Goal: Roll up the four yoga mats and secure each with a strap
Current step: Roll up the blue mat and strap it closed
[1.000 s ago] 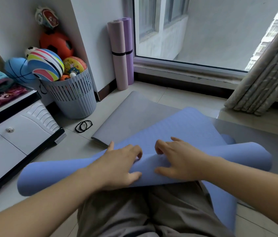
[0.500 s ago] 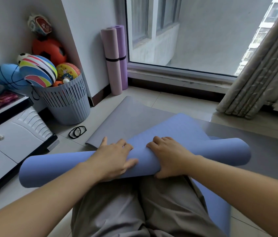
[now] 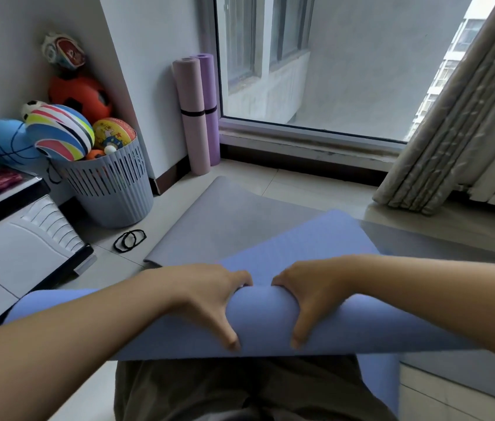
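blue yoga mat [image 3: 264,317] partly rolled, roll crosswise just above lap, loose end over flat grey mat [image 3: 225,226] on floor; left hand [image 3: 206,296] and right hand [image 3: 310,293] close together, both curled round roll; black straps [image 3: 130,240] on floor near basket [image 3: 112,189]; two strapped purple mats [image 3: 193,117] upright by window

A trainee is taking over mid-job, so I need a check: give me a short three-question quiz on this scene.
1. True or false: the left hand and right hand both grip the blue mat at its roll.
2. Where do the loose black straps lie? A) on the floor, near the basket and grey mat; B) on the blue mat; C) inside the basket.
3. How many strapped rolls stand beside the window?
Key: 1 true; 2 A; 3 two.
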